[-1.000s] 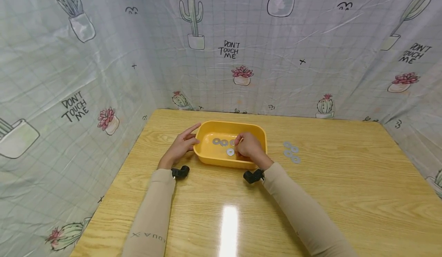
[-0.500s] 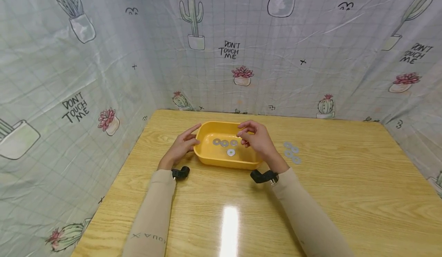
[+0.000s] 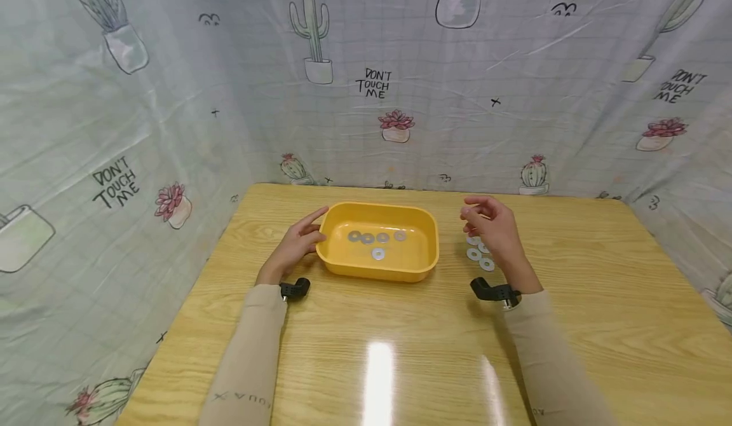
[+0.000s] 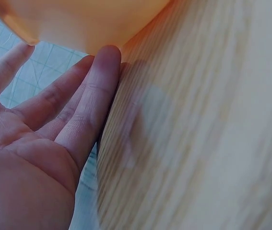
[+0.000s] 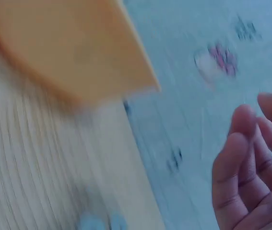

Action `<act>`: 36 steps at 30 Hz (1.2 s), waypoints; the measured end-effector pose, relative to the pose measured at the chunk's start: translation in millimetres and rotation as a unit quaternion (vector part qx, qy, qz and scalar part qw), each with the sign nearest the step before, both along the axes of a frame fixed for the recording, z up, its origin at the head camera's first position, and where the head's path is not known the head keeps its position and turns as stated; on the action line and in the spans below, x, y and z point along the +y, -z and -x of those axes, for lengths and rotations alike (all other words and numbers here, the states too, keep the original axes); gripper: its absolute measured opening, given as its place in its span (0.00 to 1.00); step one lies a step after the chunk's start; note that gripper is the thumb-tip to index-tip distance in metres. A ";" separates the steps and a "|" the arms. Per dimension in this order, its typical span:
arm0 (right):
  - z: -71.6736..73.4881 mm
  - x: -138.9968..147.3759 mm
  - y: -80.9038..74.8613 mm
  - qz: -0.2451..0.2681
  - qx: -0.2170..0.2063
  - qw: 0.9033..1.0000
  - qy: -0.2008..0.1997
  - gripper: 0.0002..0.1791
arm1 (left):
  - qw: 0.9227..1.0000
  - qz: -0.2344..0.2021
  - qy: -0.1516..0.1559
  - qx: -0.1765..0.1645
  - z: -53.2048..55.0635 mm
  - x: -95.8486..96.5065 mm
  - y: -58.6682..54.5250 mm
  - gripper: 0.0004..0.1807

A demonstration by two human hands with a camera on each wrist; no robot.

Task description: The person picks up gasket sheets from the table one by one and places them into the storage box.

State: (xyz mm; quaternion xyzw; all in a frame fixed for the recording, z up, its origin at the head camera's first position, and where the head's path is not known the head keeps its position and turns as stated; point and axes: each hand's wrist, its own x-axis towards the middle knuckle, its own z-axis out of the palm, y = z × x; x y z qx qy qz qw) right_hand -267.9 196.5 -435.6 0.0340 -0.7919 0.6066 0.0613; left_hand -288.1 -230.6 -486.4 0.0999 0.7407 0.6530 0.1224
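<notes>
A yellow plastic tray sits on the table, several flat metal washers lying on its floor. My left hand is at the tray's left end. In the left wrist view its fairly straight fingers rest their tips against the outer wall. To the right of the tray, my right hand hovers over a second group of washers, partly covering them in the head view. Its fingers are loosely bent, with nothing visible between them in the right wrist view.
A light wood-grain table carries everything. Behind and to the left hangs a curtain printed with cacti. Black wrist cameras are strapped on both arms.
My right hand has risen out of the tray and moved right, over the loose washers. One more washer shows on the tray floor where that hand was. The left hand stays at the tray.
</notes>
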 end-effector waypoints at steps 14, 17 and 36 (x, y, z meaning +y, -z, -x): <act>1.0 62.6 27.8 -0.286 0.006 0.958 0.021 0.19 | 1.000 -0.007 -0.012 -0.003 3.9 1.9 2.1 0.36; 2.3 67.5 33.4 -0.307 -0.016 0.951 -0.009 0.19 | 1.000 -0.011 -0.011 -0.004 3.0 2.0 1.4 0.36; 5.0 67.3 40.8 -0.348 -0.061 0.933 -0.066 0.15 | 1.000 0.002 -0.007 0.006 4.6 1.4 2.9 0.36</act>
